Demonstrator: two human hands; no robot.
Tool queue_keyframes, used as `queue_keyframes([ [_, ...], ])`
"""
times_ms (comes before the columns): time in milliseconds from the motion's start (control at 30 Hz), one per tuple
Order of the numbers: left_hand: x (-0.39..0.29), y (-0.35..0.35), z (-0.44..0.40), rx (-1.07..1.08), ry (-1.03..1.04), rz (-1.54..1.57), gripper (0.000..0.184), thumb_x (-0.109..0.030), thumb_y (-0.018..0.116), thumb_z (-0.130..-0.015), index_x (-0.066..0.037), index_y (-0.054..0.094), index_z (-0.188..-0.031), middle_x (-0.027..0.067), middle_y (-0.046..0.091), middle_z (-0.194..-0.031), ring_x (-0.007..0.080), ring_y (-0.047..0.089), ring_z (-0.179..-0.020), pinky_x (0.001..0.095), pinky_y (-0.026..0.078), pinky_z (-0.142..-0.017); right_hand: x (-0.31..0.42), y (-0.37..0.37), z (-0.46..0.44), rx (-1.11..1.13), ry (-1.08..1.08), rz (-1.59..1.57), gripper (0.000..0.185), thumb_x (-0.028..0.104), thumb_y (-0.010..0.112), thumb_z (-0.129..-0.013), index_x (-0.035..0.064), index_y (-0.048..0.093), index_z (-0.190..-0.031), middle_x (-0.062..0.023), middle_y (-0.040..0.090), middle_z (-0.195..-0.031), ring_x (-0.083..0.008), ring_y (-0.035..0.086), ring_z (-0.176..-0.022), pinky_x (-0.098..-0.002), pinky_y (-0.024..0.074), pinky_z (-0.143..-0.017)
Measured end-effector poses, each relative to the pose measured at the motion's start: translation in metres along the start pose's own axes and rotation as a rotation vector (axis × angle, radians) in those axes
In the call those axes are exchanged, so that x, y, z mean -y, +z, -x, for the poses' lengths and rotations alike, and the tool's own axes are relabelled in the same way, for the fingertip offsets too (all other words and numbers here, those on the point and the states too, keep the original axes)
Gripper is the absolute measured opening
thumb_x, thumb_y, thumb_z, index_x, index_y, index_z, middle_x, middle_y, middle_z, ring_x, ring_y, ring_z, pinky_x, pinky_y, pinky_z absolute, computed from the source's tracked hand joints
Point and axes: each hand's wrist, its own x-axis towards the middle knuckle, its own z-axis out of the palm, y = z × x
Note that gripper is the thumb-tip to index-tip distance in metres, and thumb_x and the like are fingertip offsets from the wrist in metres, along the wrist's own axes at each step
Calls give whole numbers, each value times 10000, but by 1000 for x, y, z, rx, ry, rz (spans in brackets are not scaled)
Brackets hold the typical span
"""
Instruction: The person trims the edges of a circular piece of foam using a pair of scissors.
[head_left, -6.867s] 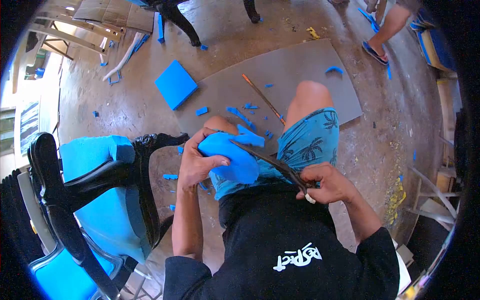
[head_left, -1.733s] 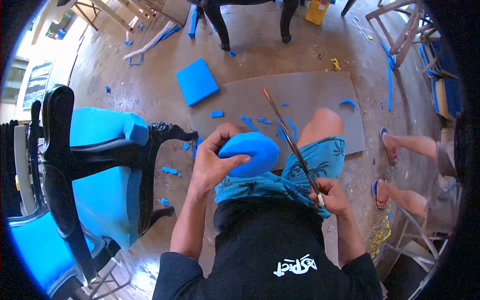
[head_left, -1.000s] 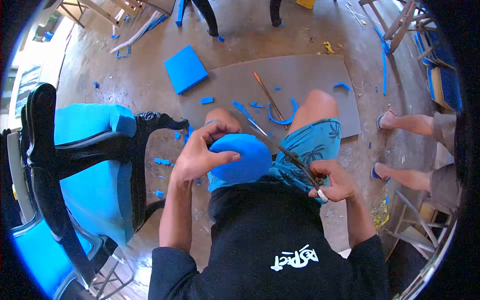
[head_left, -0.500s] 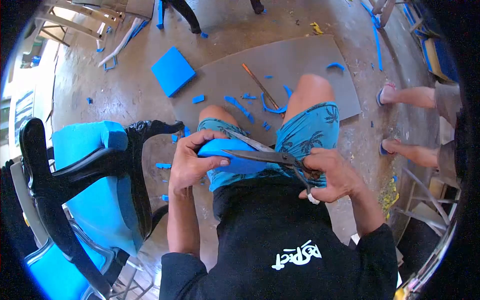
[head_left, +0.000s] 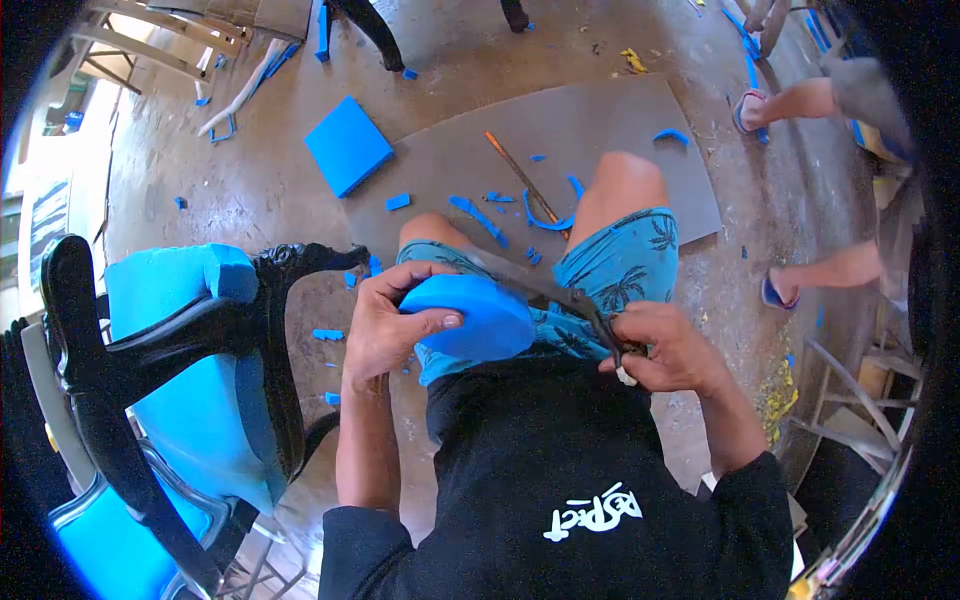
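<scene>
A rounded blue foam piece [head_left: 470, 318] is gripped at its left edge by my left hand [head_left: 385, 325], thumb on top and fingers behind it. My right hand [head_left: 655, 348] is wrapped round the handles of dark scissors [head_left: 575, 300]. Their blades point left along the upper right edge of the foam and look nearly closed, though motion blurs them. Both hands are above my lap, over the patterned blue shorts [head_left: 625, 260].
A black carved chair frame [head_left: 185, 325] with blue foam stands at my left. On the grey sheet [head_left: 620, 110] lie foam scraps and an orange-tipped rod [head_left: 520, 175]. A square foam block [head_left: 348, 147] lies at its left edge. Another person's legs [head_left: 835, 270] are at the right.
The scissor blades have come together and turned beside the foam, which shows more of its flat face. The other person's feet at the right have shifted, one of them farther up in view.
</scene>
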Motion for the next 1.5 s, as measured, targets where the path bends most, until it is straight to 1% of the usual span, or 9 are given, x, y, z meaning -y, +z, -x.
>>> queue_keyframes([
  [67,-6,1,1,-29,-101,-27,411,0,826,-659,8,678,-1042,53,692,-944,119,633,-872,286,514,-805,-1,-3,-1,-18,11,-27,324,203,767,-696,26,496,-700,-138,481,-647,-346,507,-659,-429,375,-582],
  [333,-21,5,-3,64,-138,-203,400,-58,836,-670,11,690,-1036,62,698,-931,124,636,-856,292,513,-804,15,-15,-6,114,7,-66,431,331,813,-631,49,491,-677,-116,472,-642,-319,491,-650,-401,357,-576],
  [667,-30,9,-6,91,-190,-397,412,-124,853,-650,15,698,-1005,71,696,-880,127,637,-805,292,522,-754,16,-13,-5,117,15,11,434,364,805,-630,49,513,-688,-116,490,-664,-322,505,-663,-412,363,-575],
  [1200,-21,7,-7,96,-157,-381,366,-103,841,-668,10,696,-984,60,693,-883,117,626,-826,289,514,-759,-1,1,0,50,0,-20,353,220,761,-715,20,472,-684,-152,458,-640,-360,503,-665,-435,363,-573],
  [1267,-17,8,-7,15,-168,-245,387,-86,813,-714,-5,657,-1059,56,678,-924,112,619,-843,290,512,-766,-7,4,1,10,2,-33,337,192,752,-724,15,469,-687,-157,453,-640,-360,491,-655,-431,361,-571],
  [1367,2,6,-12,-171,-159,-43,535,-111,786,-743,-11,550,-1213,64,640,-1026,145,603,-926,301,491,-839,-23,9,9,-130,135,-92,296,158,741,-748,19,484,-698,-94,488,-623,-265,481,-593,-375,367,-549],
  [1433,11,9,-14,-210,-175,70,569,-135,754,-780,-10,491,-1268,86,612,-1076,164,583,-974,309,474,-879,-34,8,13,-367,435,-507,241,133,731,-778,39,520,-708,-9,527,-639,-149,460,-569,-311,365,-532],
  [1467,16,9,-15,-257,-152,177,535,-90,735,-796,-18,490,-1265,94,625,-1090,173,603,-981,322,495,-873,-45,6,15,-422,419,-567,196,133,731,-802,69,561,-730,53,540,-670,-75,475,-585,-267,381,-528],
  [1500,21,8,-16,-303,-129,286,505,-46,715,-812,-25,490,-1263,103,637,-1105,181,622,-989,335,517,-866,-44,-3,13,-459,469,-648,172,151,725,-819,74,573,-791,37,534,-647,-101,515,-595,-269,450,-555],
])
